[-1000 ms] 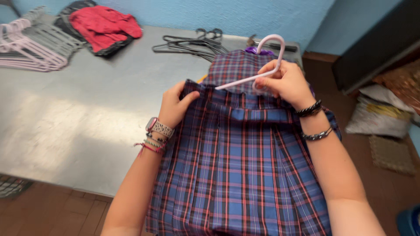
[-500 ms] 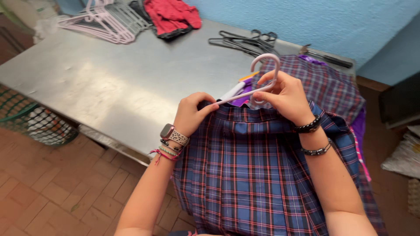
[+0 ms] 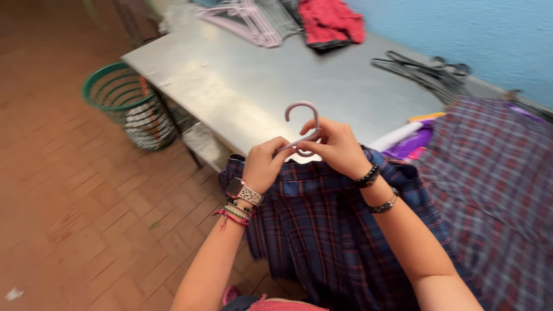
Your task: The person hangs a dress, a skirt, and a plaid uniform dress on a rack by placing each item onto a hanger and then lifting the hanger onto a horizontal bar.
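The person holds a plaid skirt (image 3: 322, 230) up by its waistband at the near edge of the metal surface (image 3: 259, 86), with a pale pink hanger (image 3: 303, 124) at the top of it. The left hand (image 3: 266, 164) is clamped on the waistband and the hanger's arm; the right hand (image 3: 337, 147) is closed around the hanger just below its hook. Compared with half a second ago, the hands sit closer together and the hook now stands upright above them. The view has swung left, so a green basket (image 3: 124, 103) on the tiled floor shows fully. A second plaid garment (image 3: 495, 173) lies to the right, and black hangers (image 3: 420, 69), pink hangers (image 3: 247, 23) and a red cloth (image 3: 331, 20) lie farther back.
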